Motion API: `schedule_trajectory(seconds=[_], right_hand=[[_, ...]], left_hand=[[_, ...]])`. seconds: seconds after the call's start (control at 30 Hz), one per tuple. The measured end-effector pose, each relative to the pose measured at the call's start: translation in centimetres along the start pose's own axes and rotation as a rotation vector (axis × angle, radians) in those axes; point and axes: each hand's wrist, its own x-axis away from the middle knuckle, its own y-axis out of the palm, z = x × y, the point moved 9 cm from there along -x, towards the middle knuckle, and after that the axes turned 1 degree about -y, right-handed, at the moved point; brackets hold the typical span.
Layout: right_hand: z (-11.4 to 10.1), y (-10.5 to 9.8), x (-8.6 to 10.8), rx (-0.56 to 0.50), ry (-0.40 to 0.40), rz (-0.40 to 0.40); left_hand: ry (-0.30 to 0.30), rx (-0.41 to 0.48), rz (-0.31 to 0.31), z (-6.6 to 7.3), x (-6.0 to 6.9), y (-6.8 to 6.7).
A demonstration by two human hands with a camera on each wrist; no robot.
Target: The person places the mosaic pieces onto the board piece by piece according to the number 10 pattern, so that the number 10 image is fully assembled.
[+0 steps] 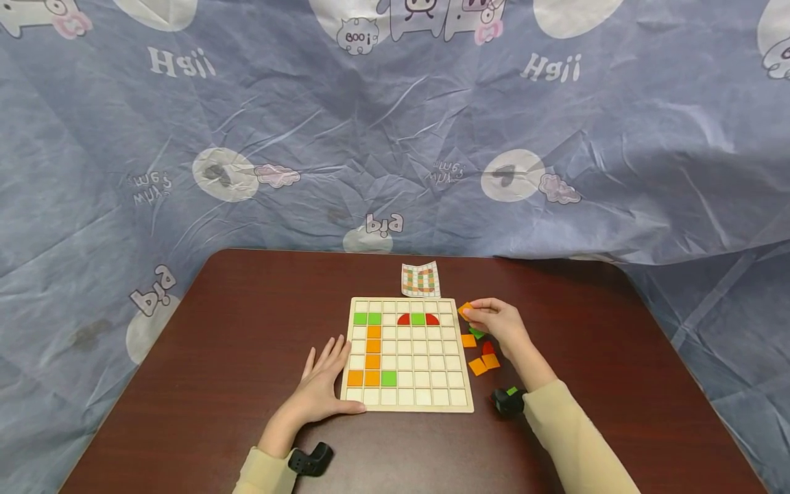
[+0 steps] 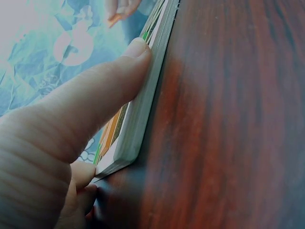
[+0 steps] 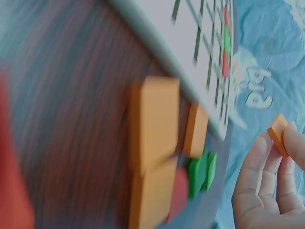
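Observation:
A pale gridded board [image 1: 406, 359] lies on the dark table, with green and orange square tiles in its left columns. Two red quarter-round tiles flank a green one near its top. My left hand [image 1: 319, 391] rests at the board's lower left corner, fingers spread along the left side. In the left wrist view the thumb [image 2: 107, 81] presses on the board's front edge. Beyond the upper right corner, my right hand [image 1: 503, 324] pinches an orange square tile [image 3: 277, 130] between thumb and fingers, above the table.
Loose orange tiles [image 1: 478, 366], a red tile [image 1: 488, 348] and green tiles [image 1: 477, 333] lie right of the board. A small patterned card [image 1: 421, 280] sits behind it. One green piece [image 1: 512, 391] shows by the right wrist camera. A printed blue cloth [image 1: 370, 137] hangs behind the table.

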Motion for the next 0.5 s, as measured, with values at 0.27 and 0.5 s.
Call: schedule_trajectory(seconds=[0.27, 0.5], right_hand=[[-0.3, 3.6, 0.2, 0.004, 0.005, -0.051], [0.3, 5.7, 0.4, 0.172, -0.035, -0.065]], left_hand=[[0.031, 0.007, 0.041, 0.3, 0.0, -0.2], [0.009, 0.014, 0.023, 0.2, -0.1, -0.1]])
